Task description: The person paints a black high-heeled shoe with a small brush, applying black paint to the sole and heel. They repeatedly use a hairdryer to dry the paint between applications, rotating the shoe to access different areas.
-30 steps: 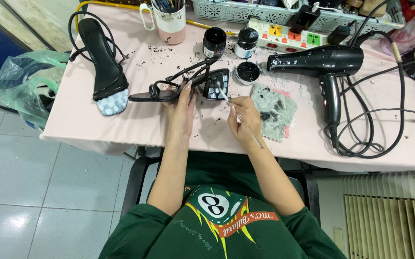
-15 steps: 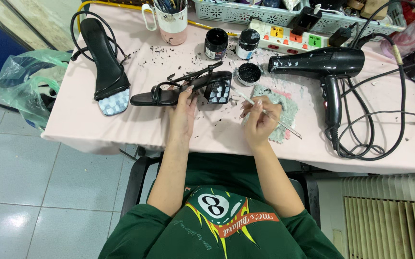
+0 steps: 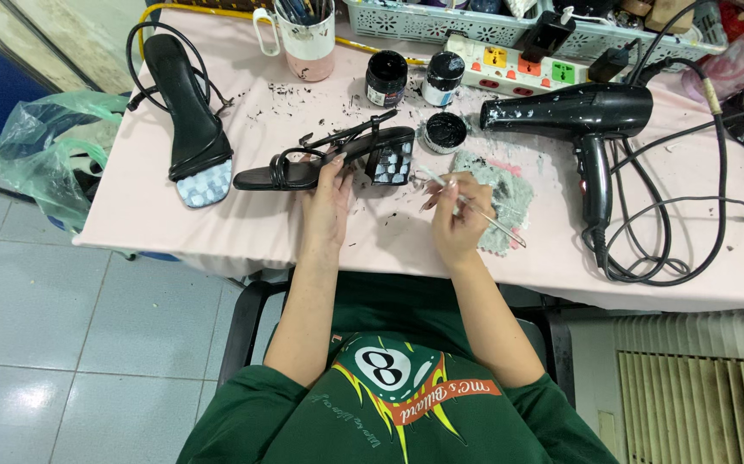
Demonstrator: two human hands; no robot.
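Right now the person's left hand (image 3: 329, 202) rests on a black strappy sandal (image 3: 329, 159) lying on its side on the pink counter (image 3: 131, 223), its grip pressed over the sole near the middle, fingers closed onto it. The sandal's block heel, with a pale checkered underside, points toward the right hand (image 3: 456, 219). That hand's grip is closed on a thin brush (image 3: 466, 204), held slantwise just beside the heel and over a paint-smeared grey cloth (image 3: 501, 202). An open black jar (image 3: 446, 131) sits just behind the heel, two more jars (image 3: 387, 79) beyond it. A second sandal (image 3: 187, 120) lies well apart at the left, and a black hair dryer (image 3: 591, 116) lies to the right.
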